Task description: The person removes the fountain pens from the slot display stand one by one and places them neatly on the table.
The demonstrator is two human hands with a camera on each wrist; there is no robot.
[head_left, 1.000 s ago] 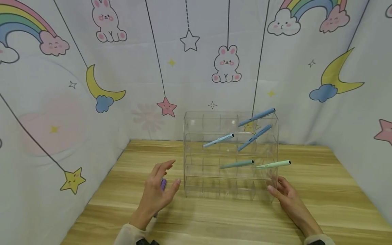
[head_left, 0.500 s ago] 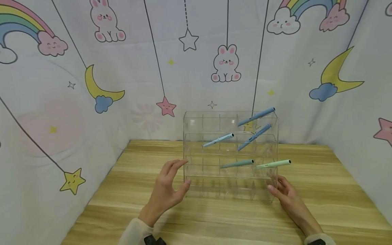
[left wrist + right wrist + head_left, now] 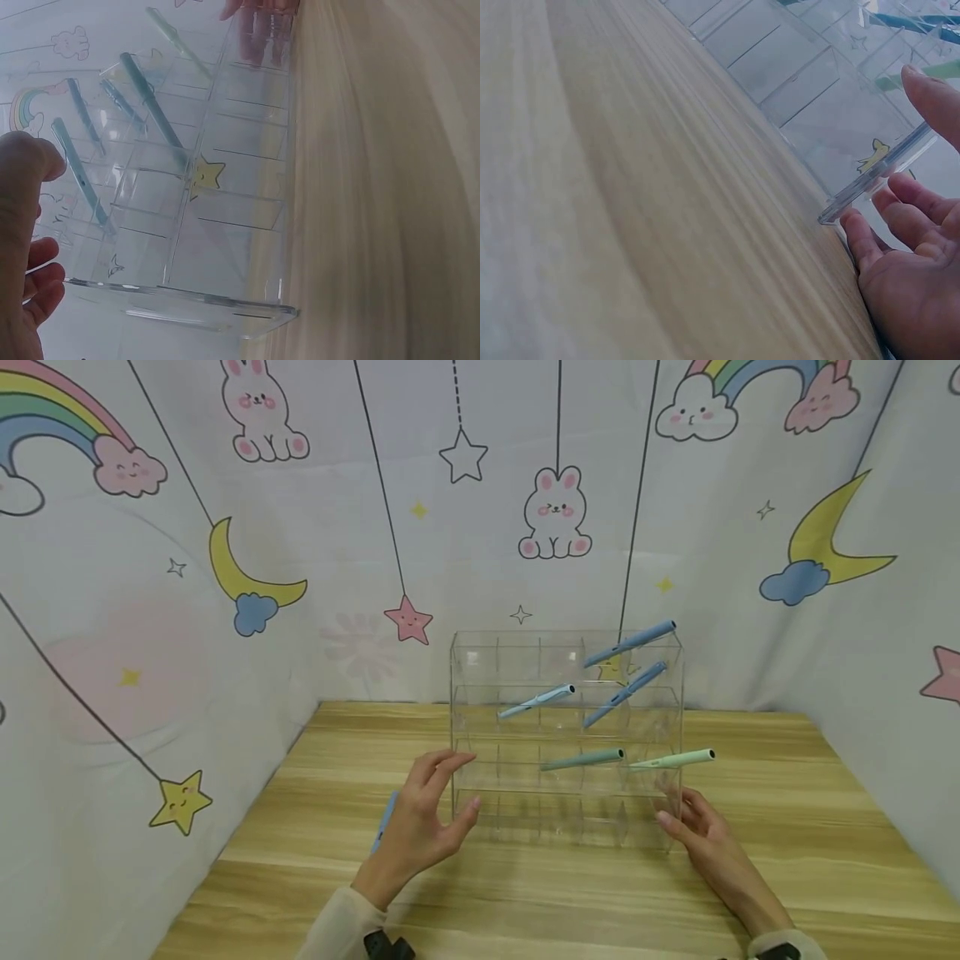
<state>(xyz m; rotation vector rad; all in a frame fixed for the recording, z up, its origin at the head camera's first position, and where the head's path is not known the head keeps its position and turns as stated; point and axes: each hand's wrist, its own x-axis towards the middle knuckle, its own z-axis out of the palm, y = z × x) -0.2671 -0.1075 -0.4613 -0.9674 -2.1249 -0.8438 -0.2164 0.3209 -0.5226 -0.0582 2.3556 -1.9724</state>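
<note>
Clear rack (image 3: pixel 517 792) sits on the desk (image 3: pixel 540 902), five pens (image 3: pixel 581 760) poking out. Left hand (image 3: pixel 418 822) is by its left edge, fingers kinda spread; right hand (image 3: pixel 707 843) grips its lower right side.

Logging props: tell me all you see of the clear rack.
The clear rack stands upright on the table, looks like transparent plastic and has four tiers split into cells. A blue pen sits in the top tier, a second blue pen and a pale blue pen in the next, a green pen and a mint pen in the third; the bottom shows none. The right hand grips its right side; the left hand is at its left side, contact unclear.
</note>
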